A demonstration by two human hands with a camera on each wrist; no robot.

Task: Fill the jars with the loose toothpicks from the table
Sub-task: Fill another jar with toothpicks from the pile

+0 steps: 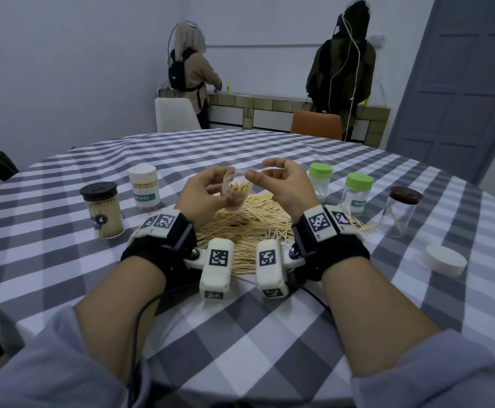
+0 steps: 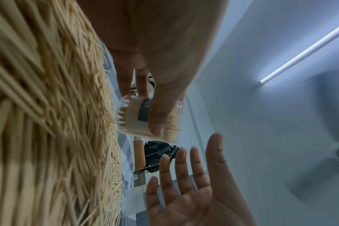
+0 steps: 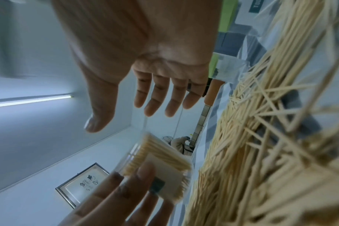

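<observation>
- Loose toothpicks [image 2: 48, 122] fill the near edge of both wrist views, blurred; from the head view their pile [image 1: 249, 228] is partly hidden behind both wrists
- Left hand [image 1: 202, 192] grips a clear jar [image 1: 237, 195] above the pile, fingers curled round it and covering much of its wall; the jar is tilted and packed with toothpicks
- Right hand [image 1: 281, 184] hovers just beside the jar's mouth, fingers apart and relaxed, holding nothing
- Green-lidded jars [image 1: 358, 192] stand right on the checked table [image 1: 269, 334]
</observation>
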